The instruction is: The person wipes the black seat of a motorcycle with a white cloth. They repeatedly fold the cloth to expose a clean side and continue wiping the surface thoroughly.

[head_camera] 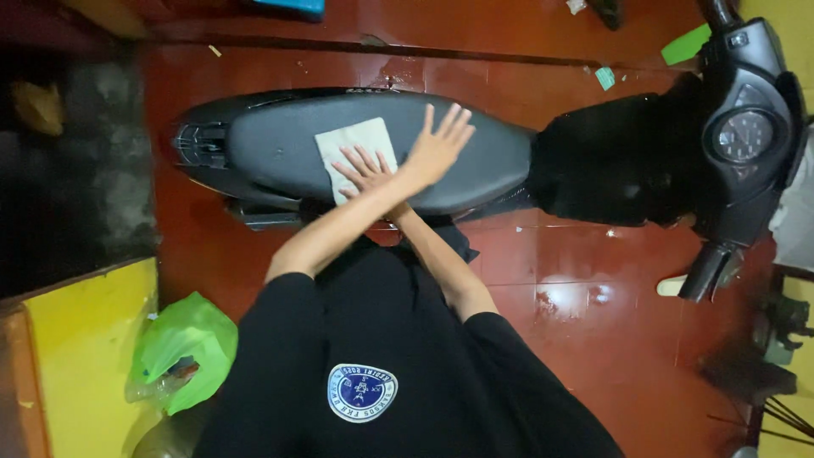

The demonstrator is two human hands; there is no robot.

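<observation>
The cloth (352,142) lies on the scooter seat (280,148), whose long axis runs from 9 to 3 o'clock. The right hand (366,172) presses flat on the cloth, its grip wide. With the arms crossed, the left hand (439,151) rests spread on bare seat at the cloth's 3 o'clock.

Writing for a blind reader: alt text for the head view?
Arms crossed, the right hand presses a pale square cloth on the dark grey padded seat of a black scooter; the left hand lies flat beside it.

Home parking spot, scooter (475,153) on red floor tiles (593,288), yellow wall (85,356)
</observation>
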